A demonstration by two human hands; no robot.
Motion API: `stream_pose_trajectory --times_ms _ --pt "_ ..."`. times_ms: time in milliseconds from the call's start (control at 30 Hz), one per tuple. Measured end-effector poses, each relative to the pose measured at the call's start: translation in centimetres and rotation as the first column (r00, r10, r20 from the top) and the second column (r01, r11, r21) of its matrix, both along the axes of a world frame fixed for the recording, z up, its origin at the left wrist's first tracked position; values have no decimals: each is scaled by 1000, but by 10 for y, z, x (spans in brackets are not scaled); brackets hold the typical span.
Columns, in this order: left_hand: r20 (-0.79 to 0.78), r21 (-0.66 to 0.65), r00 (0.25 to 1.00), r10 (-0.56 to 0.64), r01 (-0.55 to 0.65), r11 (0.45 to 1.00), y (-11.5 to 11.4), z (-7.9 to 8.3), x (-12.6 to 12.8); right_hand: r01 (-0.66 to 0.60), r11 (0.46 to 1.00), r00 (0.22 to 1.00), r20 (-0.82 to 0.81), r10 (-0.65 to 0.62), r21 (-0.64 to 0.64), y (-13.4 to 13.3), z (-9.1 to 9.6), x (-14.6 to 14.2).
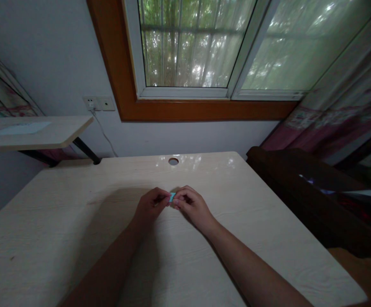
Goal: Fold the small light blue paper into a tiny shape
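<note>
Between my two hands is a small light-blue piece (172, 197), mostly covered by fingertips; it looks flat, like folded paper, but I cannot make out its kind. My left hand (152, 205) pinches it from the left side with thumb and forefinger. From the right, my right hand (192, 205) grips its other end, also in a pinch. Both hands are close together over the pale wood-grain table (236, 213), near its far half.
A round cable hole (173, 161) sits near the table's back edge. At the left a raised shelf (73, 132) on black legs holds a pale sheet (22, 128). A white cord (105, 134) hangs from the wall socket. Dark furniture (288, 183) adjoins the right edge.
</note>
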State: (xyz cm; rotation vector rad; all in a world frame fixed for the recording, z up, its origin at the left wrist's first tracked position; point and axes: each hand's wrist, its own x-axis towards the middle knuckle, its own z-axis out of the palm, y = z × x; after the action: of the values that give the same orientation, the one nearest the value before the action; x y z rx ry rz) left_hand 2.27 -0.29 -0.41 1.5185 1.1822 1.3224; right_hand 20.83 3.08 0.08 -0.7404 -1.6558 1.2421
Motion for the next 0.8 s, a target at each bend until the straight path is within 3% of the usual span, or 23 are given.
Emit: stream_pose_trajectory --times_ms 433,800 --pt "-101 55 995 22 -16 998 -5 9 3 -44 967 991 -131 11 -252 3 -8 -1" --pt "-216 158 974 72 -38 987 -2 3 3 -53 977 990 -136 25 -207 3 -11 -1"
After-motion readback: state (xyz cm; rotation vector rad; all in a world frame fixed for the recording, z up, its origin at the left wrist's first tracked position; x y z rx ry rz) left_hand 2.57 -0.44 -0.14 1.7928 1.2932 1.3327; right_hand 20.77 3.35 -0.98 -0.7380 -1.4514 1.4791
